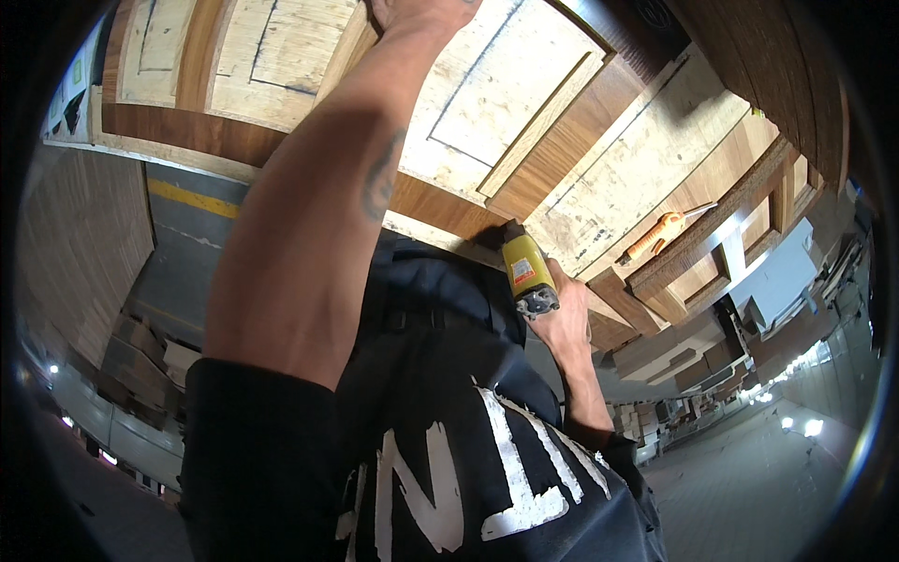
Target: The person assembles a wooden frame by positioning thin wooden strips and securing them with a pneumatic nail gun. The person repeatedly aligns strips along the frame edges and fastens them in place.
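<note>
Grey flooring crossed by a yellow painted stripe shows at the left of a dim workshop, beside a large wood-grained brown board; bright ceiling lamps glow at the lower right. Across the upper part of the view spreads a pale plywood panel marked with dark pencil-like lines and bordered and crossed by flat reddish-brown wooden strips.

At the near edge of the panel, right of the middle, is a boxy yellow-and-black handheld power tool with a coloured label, its dark nose beside a corner where the strips meet. The person's right hand grasps it from the right side, the fingers mostly hidden behind the tool's body. The left hand reaches forward over the panel and is cut off by the upper edge, so whether its fingers are clenched or released cannot be told.

Farther right, an orange-handled tool with a thin metal shaft lies near a dark brown wooden frame with rectangular openings. The person wears a black shirt with large white lettering.
</note>
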Demonstrator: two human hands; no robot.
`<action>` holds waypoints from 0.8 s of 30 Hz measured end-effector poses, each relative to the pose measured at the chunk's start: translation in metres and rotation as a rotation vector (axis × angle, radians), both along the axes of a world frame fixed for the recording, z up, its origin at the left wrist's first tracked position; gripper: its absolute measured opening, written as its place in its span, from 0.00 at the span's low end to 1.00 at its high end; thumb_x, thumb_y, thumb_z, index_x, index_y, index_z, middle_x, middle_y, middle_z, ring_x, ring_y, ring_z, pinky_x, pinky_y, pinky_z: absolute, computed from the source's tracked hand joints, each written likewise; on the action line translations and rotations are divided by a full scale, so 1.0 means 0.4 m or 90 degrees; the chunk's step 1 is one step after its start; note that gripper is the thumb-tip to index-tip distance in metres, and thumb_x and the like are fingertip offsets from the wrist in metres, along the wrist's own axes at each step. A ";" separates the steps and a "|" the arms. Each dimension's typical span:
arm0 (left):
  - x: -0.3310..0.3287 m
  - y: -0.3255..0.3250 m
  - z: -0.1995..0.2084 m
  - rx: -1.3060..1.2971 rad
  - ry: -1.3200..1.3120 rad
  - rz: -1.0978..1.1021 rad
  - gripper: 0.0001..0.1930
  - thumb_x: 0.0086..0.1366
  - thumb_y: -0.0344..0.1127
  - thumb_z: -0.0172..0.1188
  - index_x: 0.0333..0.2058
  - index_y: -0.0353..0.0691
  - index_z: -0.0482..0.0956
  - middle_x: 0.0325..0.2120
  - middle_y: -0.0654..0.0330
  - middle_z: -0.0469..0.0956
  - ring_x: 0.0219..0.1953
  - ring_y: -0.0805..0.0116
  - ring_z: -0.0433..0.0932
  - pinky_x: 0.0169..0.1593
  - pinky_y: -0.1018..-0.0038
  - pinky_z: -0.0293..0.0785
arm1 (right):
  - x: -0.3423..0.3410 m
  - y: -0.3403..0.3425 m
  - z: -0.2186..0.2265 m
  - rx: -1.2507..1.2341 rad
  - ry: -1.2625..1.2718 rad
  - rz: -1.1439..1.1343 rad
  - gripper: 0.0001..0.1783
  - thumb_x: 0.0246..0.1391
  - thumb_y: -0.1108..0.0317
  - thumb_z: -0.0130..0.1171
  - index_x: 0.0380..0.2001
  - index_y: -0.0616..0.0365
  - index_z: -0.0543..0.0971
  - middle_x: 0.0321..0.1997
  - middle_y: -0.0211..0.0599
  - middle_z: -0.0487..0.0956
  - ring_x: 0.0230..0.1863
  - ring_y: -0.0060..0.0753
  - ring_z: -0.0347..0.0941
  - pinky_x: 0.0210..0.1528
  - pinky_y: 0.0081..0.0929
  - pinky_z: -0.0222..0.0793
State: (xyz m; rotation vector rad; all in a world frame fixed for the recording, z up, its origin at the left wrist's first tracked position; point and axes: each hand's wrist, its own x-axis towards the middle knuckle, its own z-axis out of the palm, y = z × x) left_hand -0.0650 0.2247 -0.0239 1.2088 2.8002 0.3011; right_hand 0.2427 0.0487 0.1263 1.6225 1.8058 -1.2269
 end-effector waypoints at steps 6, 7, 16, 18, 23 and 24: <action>-0.004 0.001 0.003 0.001 0.006 -0.005 0.42 0.74 0.61 0.39 0.74 0.33 0.47 0.74 0.32 0.41 0.78 0.42 0.40 0.77 0.50 0.35 | 0.012 0.003 -0.004 0.037 0.032 0.020 0.16 0.48 0.66 0.69 0.37 0.62 0.77 0.24 0.59 0.80 0.31 0.65 0.80 0.35 0.44 0.76; -0.002 -0.004 -0.001 0.003 0.009 -0.008 0.42 0.74 0.61 0.39 0.74 0.33 0.47 0.74 0.32 0.41 0.78 0.42 0.40 0.77 0.50 0.35 | 0.012 0.003 -0.007 0.033 0.033 0.015 0.16 0.48 0.66 0.69 0.37 0.62 0.77 0.25 0.59 0.80 0.31 0.64 0.80 0.35 0.44 0.76; -0.007 -0.002 -0.015 0.014 0.034 -0.019 0.43 0.74 0.61 0.39 0.74 0.33 0.47 0.74 0.31 0.42 0.77 0.40 0.42 0.76 0.48 0.36 | 0.000 0.009 -0.019 0.019 0.077 0.039 0.16 0.47 0.66 0.68 0.38 0.62 0.78 0.26 0.57 0.81 0.30 0.60 0.81 0.35 0.43 0.77; -0.010 0.000 -0.015 0.015 0.030 -0.019 0.43 0.74 0.61 0.39 0.74 0.33 0.47 0.74 0.31 0.42 0.77 0.40 0.42 0.76 0.48 0.37 | -0.011 0.007 -0.019 0.012 0.060 0.033 0.16 0.47 0.67 0.69 0.38 0.62 0.79 0.26 0.57 0.81 0.30 0.59 0.82 0.35 0.42 0.77; -0.013 0.000 -0.012 0.017 0.014 -0.015 0.43 0.74 0.61 0.40 0.74 0.33 0.48 0.74 0.30 0.41 0.77 0.39 0.41 0.76 0.48 0.36 | -0.026 -0.002 -0.020 0.032 0.080 0.006 0.16 0.46 0.68 0.69 0.39 0.63 0.80 0.25 0.56 0.81 0.29 0.59 0.81 0.34 0.42 0.77; -0.012 -0.002 -0.013 0.010 0.014 -0.017 0.43 0.74 0.61 0.40 0.74 0.33 0.47 0.74 0.30 0.41 0.77 0.39 0.41 0.76 0.48 0.36 | -0.030 -0.005 -0.020 0.030 0.072 0.004 0.16 0.46 0.68 0.69 0.39 0.63 0.79 0.25 0.56 0.81 0.29 0.59 0.81 0.34 0.42 0.77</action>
